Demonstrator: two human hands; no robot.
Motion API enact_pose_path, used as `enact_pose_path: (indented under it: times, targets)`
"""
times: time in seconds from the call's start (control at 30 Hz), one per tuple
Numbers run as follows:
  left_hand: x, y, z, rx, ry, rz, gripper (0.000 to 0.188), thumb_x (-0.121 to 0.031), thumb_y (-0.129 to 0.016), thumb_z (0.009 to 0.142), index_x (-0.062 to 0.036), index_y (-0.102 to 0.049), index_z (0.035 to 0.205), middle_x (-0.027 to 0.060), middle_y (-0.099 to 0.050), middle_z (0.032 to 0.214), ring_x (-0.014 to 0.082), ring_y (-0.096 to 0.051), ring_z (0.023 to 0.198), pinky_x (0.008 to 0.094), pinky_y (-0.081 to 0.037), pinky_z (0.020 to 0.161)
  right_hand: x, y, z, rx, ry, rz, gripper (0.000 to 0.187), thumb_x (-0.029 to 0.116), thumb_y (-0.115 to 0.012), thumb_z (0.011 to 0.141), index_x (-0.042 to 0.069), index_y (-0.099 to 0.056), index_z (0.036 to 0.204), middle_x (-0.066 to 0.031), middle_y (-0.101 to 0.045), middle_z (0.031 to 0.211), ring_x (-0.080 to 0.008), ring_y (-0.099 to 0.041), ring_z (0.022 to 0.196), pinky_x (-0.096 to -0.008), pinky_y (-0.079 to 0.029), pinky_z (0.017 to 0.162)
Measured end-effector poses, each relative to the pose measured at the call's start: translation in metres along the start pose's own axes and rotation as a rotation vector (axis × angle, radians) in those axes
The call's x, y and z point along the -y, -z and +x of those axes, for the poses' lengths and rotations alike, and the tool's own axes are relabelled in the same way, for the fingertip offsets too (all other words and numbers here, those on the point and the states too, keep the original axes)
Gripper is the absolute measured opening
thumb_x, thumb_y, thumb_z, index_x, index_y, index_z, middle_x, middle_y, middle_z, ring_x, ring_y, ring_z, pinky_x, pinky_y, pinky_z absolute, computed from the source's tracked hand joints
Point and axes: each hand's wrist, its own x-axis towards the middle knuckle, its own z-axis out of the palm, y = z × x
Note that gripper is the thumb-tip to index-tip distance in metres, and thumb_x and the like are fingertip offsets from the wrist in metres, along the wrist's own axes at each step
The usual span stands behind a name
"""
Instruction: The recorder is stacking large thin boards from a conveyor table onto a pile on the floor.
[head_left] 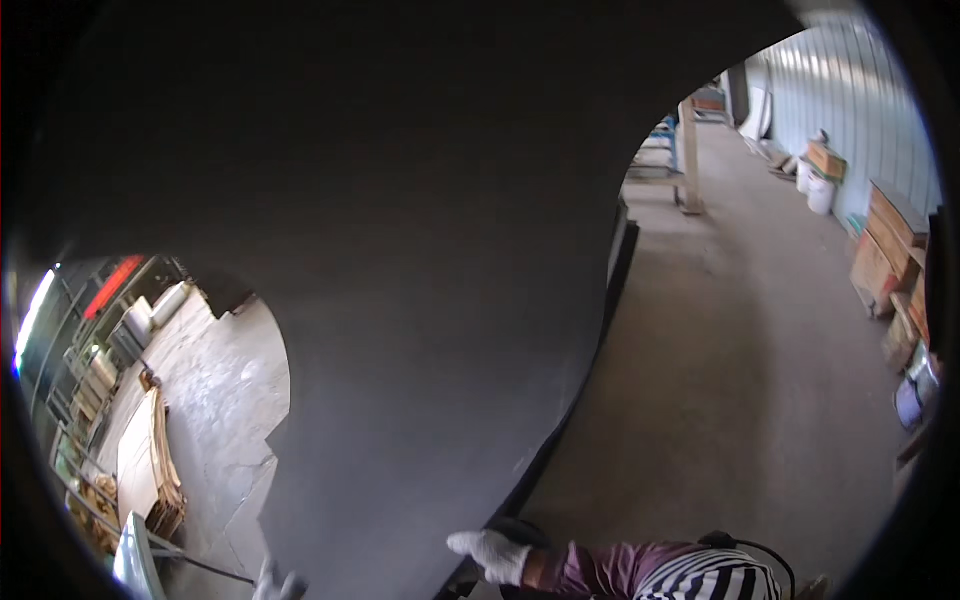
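A large dark panel stands directly before the person, filling the centre and far part of the view. Its surface is matte, near-black and mostly plain, slightly greyer toward the near end; the left edge is curved and jagged, while a black strip runs along the lower right edge. The right hand, in a pale glove, is at the panel's near right edge, grasping it with the thumb side on the face; the other fingers are hidden. Its forearm, in a purple sleeve, extends in from the right, roughly level. The left hand, also gloved, is at the near left edge, mostly cut off; whether it grips cannot be told. Flat brown sheets lie stacked on the floor at left.
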Motion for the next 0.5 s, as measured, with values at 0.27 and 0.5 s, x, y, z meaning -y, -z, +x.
enact_pose_path:
  times: [0.27, 0.5]
  targets:
    - [0.062, 0.106, -0.130, -0.496, 0.669, 0.570, 0.055, -0.048, -0.045, 0.090, -0.0010, -0.065, 0.109, 0.0246, -0.065, 0.108, 0.0423, -0.059, 0.099, 0.0483, -0.043, 0.090, -0.014, 0.001, 0.012, -0.058, -0.280, 0.157, 0.037, 0.022, -0.050, 0.099, -0.005, -0.051, 0.124, -0.0206, -0.058, 0.125, -0.0333, -0.063, 0.106, -0.0437, -0.055, 0.086]
    - [0.087, -0.015, -0.146, -0.539, 0.846, 0.025, 0.033, -0.026, -0.066, 0.083, 0.0038, -0.068, 0.097, 0.0162, -0.068, 0.101, 0.0249, -0.061, 0.093, 0.0354, -0.049, 0.083, 0.036, 0.018, -0.003, -0.426, -0.135, -0.254, 0.034, 0.015, -0.050, 0.097, -0.005, -0.052, 0.124, -0.0165, -0.064, 0.114, -0.0312, -0.064, 0.103, -0.0419, -0.053, 0.092]
